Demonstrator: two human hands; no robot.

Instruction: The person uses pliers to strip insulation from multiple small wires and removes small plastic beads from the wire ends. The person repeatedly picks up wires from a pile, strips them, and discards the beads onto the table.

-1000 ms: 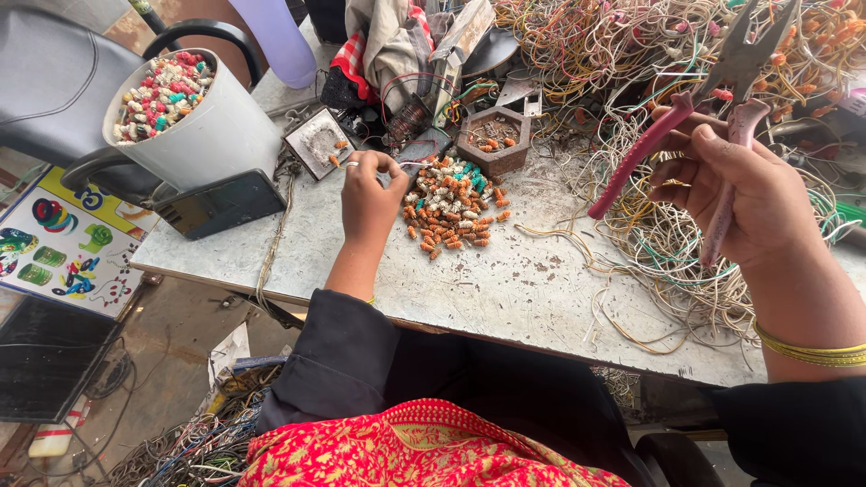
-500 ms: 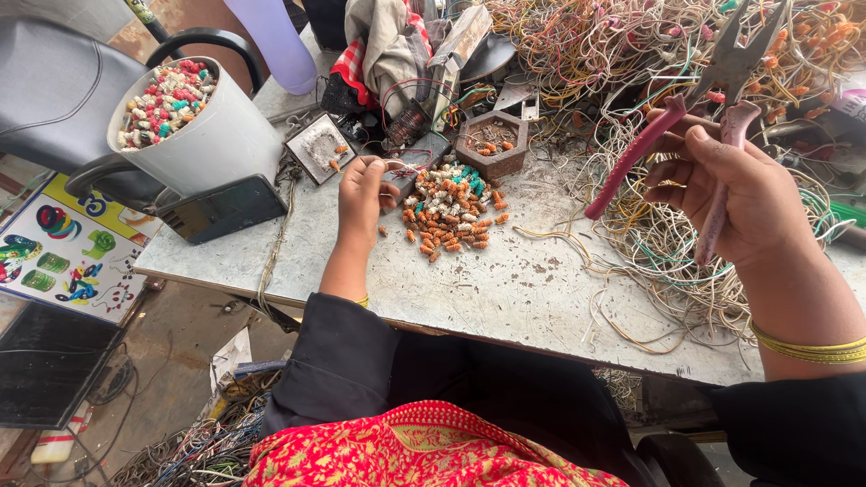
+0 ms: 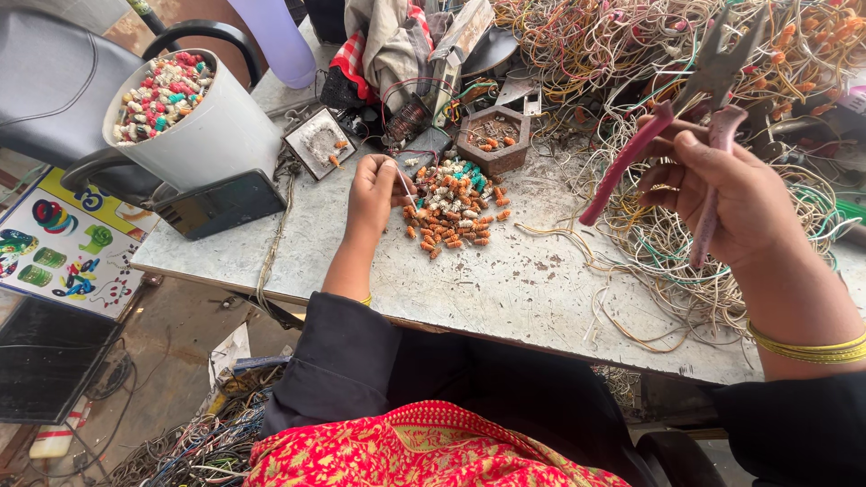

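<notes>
My left hand (image 3: 374, 191) rests on the grey worktable (image 3: 532, 293) beside a heap of small orange, white and teal connector pieces (image 3: 454, 209). Its fingers pinch a thin white wire end that points into the heap. My right hand (image 3: 735, 194) is raised over a tangle of coloured wires (image 3: 686, 243) and grips pliers with maroon handles (image 3: 672, 126), jaws pointing up and away. A gold bangle circles that wrist.
A white bucket (image 3: 194, 122) full of coloured pieces stands at the left, a dark flat device (image 3: 221, 205) leaning below it. A small hexagonal dish (image 3: 492, 140) and a square tray (image 3: 316, 144) sit behind the heap. Wires litter the floor at the lower left (image 3: 194, 446).
My left hand has slid slightly left and nearer to the edge of the heap, pinching the thin wire. The right hand with the pliers has barely moved.
</notes>
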